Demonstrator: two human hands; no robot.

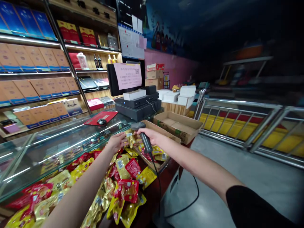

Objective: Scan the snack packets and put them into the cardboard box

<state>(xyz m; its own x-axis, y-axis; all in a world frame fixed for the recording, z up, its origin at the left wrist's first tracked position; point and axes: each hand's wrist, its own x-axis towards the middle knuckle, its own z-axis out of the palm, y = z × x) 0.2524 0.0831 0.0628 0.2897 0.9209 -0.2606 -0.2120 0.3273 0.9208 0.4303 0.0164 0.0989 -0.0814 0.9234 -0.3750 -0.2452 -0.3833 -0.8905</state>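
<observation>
My left hand (117,142) is closed on a small gold snack packet (130,138), whose white barcode label faces up. In my right hand (152,135) is a dark grey barcode scanner (145,141), its head close above that packet and its black cable hanging down. A heap of red, yellow and gold snack packets (128,190) spreads over the counter under my left arm. Just beyond the scanner, a cardboard box (171,135) holds more packets, partly hidden by my right hand and forearm.
A second, shallow cardboard box (180,123) stands behind. A glass display counter (59,148) runs along the left, with a red mat (101,117) and computer mouse (102,121) on it. Farther back is a monitor (125,79). Metal railings (237,123) stand at the right.
</observation>
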